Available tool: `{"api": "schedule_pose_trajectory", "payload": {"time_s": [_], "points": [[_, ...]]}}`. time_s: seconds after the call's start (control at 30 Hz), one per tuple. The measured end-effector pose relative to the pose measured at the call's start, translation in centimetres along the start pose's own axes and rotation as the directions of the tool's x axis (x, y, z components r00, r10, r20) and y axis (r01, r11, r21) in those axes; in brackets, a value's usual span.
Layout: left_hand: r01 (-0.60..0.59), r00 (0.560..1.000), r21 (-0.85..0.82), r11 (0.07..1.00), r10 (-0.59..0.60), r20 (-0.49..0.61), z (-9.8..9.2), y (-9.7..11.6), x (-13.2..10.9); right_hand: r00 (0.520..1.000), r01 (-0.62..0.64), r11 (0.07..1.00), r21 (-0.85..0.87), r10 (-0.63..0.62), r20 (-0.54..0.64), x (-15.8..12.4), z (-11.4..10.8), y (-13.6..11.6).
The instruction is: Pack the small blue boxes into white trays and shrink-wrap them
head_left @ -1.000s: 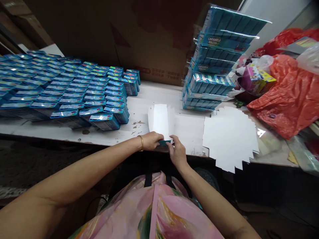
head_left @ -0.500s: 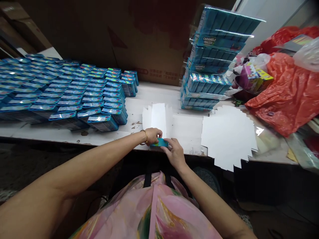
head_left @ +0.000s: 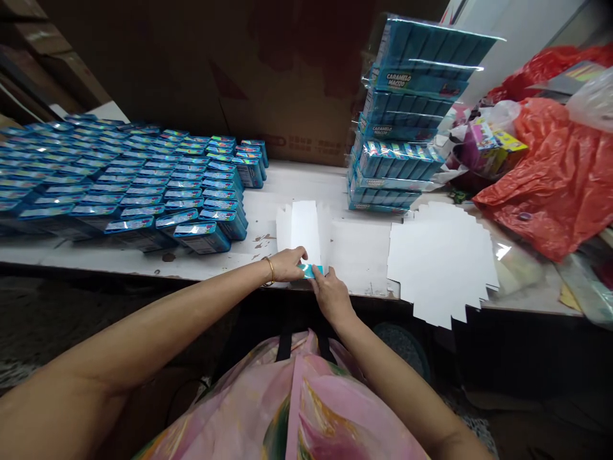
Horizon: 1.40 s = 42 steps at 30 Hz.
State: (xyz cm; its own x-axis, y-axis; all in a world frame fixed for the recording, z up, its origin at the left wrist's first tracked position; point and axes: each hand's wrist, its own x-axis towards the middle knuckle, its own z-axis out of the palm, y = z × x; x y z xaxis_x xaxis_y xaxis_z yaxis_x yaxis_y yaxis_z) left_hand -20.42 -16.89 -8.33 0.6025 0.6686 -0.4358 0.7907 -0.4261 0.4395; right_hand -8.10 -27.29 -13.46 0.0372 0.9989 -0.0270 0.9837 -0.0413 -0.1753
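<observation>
A white cardboard piece [head_left: 305, 231] with raised side flaps lies at the table's front edge, between my arms' reach. Its near end shows a blue printed flap [head_left: 310, 271]. My left hand [head_left: 290, 264], with a gold bracelet at the wrist, grips the left end of this flap. From the right, my right hand [head_left: 328, 284] pinches the flap's other end between fingers and thumb. The underside of the flap is hidden.
Rows of blue boxes [head_left: 201, 236] cover the left. Wrapped blue packs [head_left: 407, 115] form a stack at back right. White cardboard sheets [head_left: 440, 255] overhang the front edge, beside red plastic bags [head_left: 550, 185]. Brown cardboard [head_left: 191, 76] stands behind.
The blue flap has tipped, showing a lighter face. My left hand has shifted slightly, and my right thumb now lies over the flap. The view has moved a little.
</observation>
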Motion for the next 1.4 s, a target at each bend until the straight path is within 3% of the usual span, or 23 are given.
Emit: {"api": "schedule_pose_trajectory", "payload": {"time_s": [0.17, 0.27, 0.4, 0.57, 0.7, 0.8, 0.93, 1.1, 1.27, 1.33, 1.4], "points": [[-0.166, 0.979, 0.341, 0.926, 0.196, -0.057, 1.3, 1.1, -0.8, 1.000, 0.021, 1.000, 0.011, -0.021, -0.018, 0.2, -0.1, -0.2], [-0.103, 0.981, 0.471, 0.876, 0.167, -0.095, 2.4, 1.8, -1.5, 0.998, 0.018, 1.000, 0.025, -0.016, -0.055, 0.2, 0.1, -0.4], [-0.033, 0.977, 0.498, 0.866, 0.132, -0.165, 3.2, 2.2, -1.5, 0.997, 0.010, 0.998, 0.060, -0.005, -0.073, 0.3, 0.2, -0.2], [-0.047, 0.999, 0.489, 0.871, 0.048, 0.011, 2.4, 2.1, 0.2, 0.997, 0.024, 0.989, 0.146, -0.012, -0.080, 0.8, 0.0, 0.8], [-0.121, 0.978, 0.444, 0.888, 0.028, 0.209, 1.7, 1.6, 1.2, 0.994, 0.056, 0.971, 0.233, -0.032, -0.107, 0.3, 0.1, 1.5], [-0.146, 0.970, 0.426, 0.893, 0.043, 0.241, 1.6, 1.2, 1.0, 0.978, 0.126, 0.921, 0.368, -0.053, -0.203, -0.2, -0.5, 2.4], [-0.150, 0.973, 0.412, 0.899, 0.059, 0.225, 1.5, 1.3, 0.3, 0.916, 0.250, 0.818, 0.519, -0.027, -0.399, 0.3, -2.3, 3.9], [-0.122, 0.954, 0.399, 0.909, -0.004, 0.300, 1.6, 1.8, 0.9, 0.889, 0.289, 0.779, 0.556, -0.003, -0.458, 2.7, -3.3, 4.5], [-0.093, 0.962, 0.357, 0.929, -0.008, 0.272, 2.3, 1.7, 0.2, 0.876, 0.257, 0.817, 0.517, 0.029, -0.481, 6.7, -3.6, 5.3], [-0.125, 0.956, 0.337, 0.933, 0.023, 0.291, 1.7, 1.4, -0.6, 0.876, 0.208, 0.860, 0.465, 0.047, -0.480, 9.2, -4.1, 5.9], [-0.172, 0.973, 0.320, 0.932, 0.110, 0.202, 0.1, 0.7, -0.7, 0.908, 0.125, 0.907, 0.402, 0.059, -0.415, 12.0, -4.5, 6.1]]}}
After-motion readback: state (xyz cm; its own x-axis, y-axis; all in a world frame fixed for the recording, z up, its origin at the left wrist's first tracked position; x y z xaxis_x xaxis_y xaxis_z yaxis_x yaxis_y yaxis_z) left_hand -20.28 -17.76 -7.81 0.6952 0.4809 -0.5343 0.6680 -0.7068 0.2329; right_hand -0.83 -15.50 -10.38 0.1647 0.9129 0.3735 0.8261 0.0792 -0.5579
